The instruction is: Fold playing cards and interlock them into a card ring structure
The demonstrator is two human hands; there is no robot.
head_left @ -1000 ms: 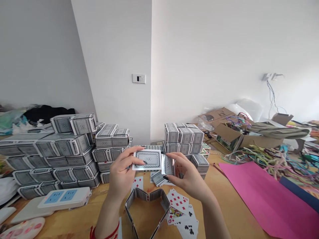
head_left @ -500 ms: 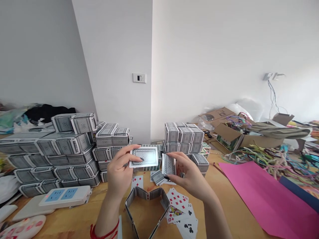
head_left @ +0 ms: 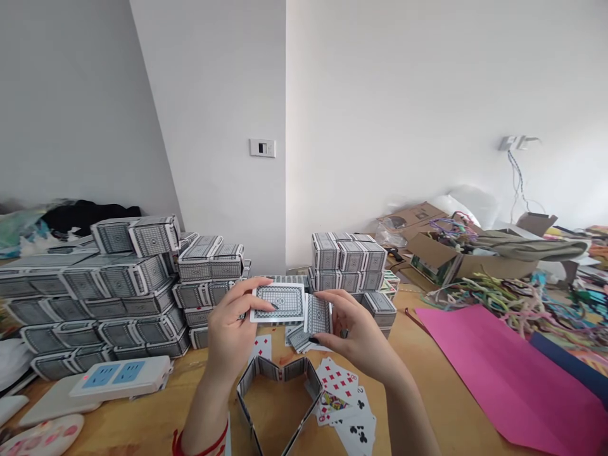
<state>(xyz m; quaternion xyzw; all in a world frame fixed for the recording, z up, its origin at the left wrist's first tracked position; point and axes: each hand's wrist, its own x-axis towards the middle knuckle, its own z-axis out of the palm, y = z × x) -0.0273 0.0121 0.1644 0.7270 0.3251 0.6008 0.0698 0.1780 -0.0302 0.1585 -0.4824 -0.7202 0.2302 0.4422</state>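
My left hand [head_left: 237,320] is closed on a playing card [head_left: 281,301], which lies sideways with its patterned back towards me. Between the fingers and thumb of my right hand [head_left: 349,329] is another playing card [head_left: 317,315], upright and back outward, its left edge meeting the first card's right end. Below both hands, a heart-shaped frame of folded cards [head_left: 247,380] stands on the table. Loose face-up cards [head_left: 339,383] fan out at its right, and a diamond card [head_left: 261,348] lies behind it. More face-down cards [head_left: 299,340] lie under my right hand.
Stacked blocks of folded cards stand at the left [head_left: 137,278] and behind my hands [head_left: 349,259]. A power strip [head_left: 121,377] lies front left. Pink paper [head_left: 503,380], coloured pipe cleaners [head_left: 513,291] and an open cardboard box [head_left: 434,259] occupy the right side.
The card in my left hand has moved slightly right and tilted, losing its glare. My right hand's card has shifted left, so the two cards now meet.
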